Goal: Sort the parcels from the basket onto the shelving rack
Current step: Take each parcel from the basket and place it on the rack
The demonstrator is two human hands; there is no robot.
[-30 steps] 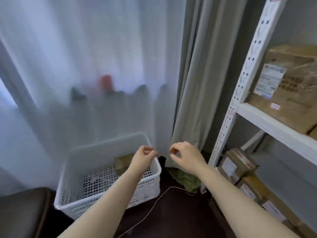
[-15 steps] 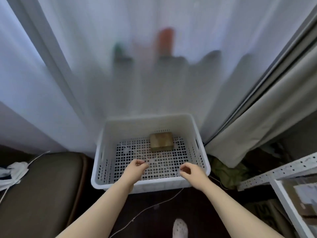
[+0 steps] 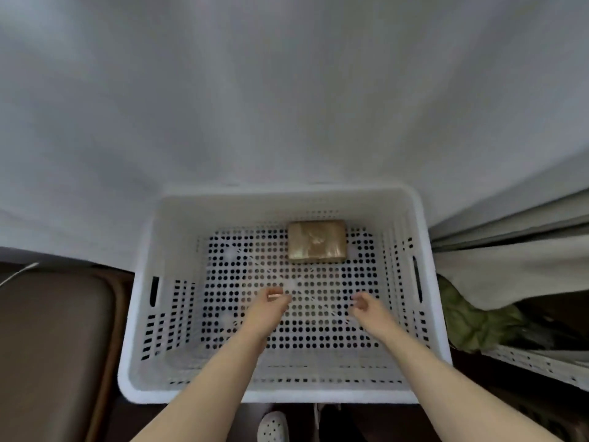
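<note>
The view has tipped further down than half a second ago, so the white perforated basket point(image 3: 255, 208) now fills the lower middle and the coloured shapes behind the sheer white curtain point(image 3: 287, 90) are out of sight. Both bare forearms have come forward over the near rim. The left hand point(image 3: 271, 303) and right hand point(image 3: 366, 306), which were at that rim before, are now above the middle of the basket floor, side by side but apart. Each grip is slack, with fingers loosely curled and nothing held; the fingertips are blurred. The one brown parcel point(image 3: 317, 240) lies flat where it lay before, on the floor against the far wall and right of centre. It is beyond both hands, roughly between their lines, and neither hand touches it. Of the shelving rack point(image 3: 535, 362), whose upright and loaded shelves showed a second ago, only a white perforated rail remains at the lower right. A grey drape point(image 3: 510, 260) hangs at the right above a crumpled green cloth point(image 3: 471, 323) just beside the basket. A brown cushioned seat point(image 3: 54, 346) is just beside the basket's left wall. A white shoe point(image 3: 272, 427) shows at the bottom edge.
</note>
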